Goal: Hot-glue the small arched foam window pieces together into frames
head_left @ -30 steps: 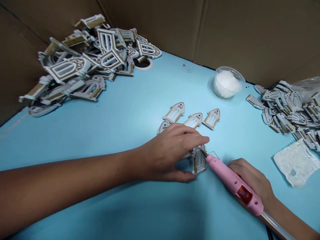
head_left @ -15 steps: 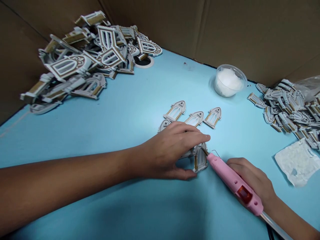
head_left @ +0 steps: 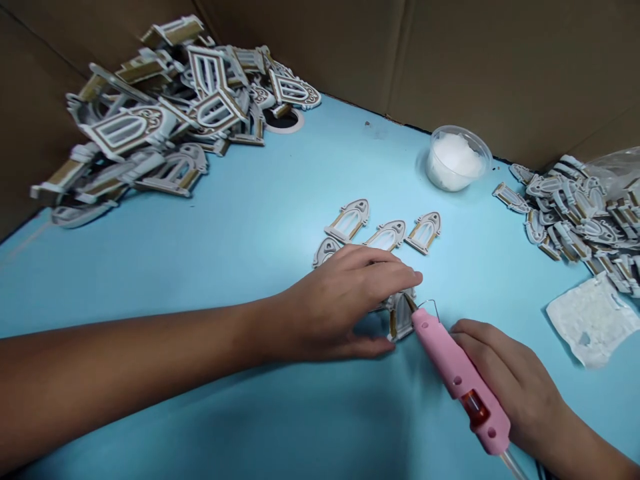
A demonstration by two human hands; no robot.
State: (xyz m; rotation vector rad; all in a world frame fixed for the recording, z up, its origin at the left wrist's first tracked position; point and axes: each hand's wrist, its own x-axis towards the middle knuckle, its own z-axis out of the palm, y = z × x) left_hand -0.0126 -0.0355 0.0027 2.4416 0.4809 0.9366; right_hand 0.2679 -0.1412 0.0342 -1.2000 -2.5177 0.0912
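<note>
My left hand (head_left: 345, 303) reaches in from the left and steadies a small arched window frame (head_left: 400, 320) between its thumb and fingers. The frame is white and grey with gold edges, and the fingers hide part of it. My right hand (head_left: 510, 380) is closed round a pink hot glue gun (head_left: 455, 373) with a clear glue stick out of its rear. Its metal nozzle (head_left: 411, 303) meets the top of the held frame. Just beyond my left hand lie several similar frames, one of them a small arched frame (head_left: 424, 233) set apart at the right.
A pile of larger window frames (head_left: 135, 130) is heaped at the back left, beside a round hole (head_left: 283, 121) in the blue table (head_left: 225, 253). A clear tub of white material (head_left: 457, 160) stands at the back. Small frames (head_left: 585, 213) and a white cloth (head_left: 593, 323) lie right.
My right hand has swung the rear of the glue gun a little left and down and rolled it slightly. Its nozzle stays at the frame, and my left hand keeps its place.
</note>
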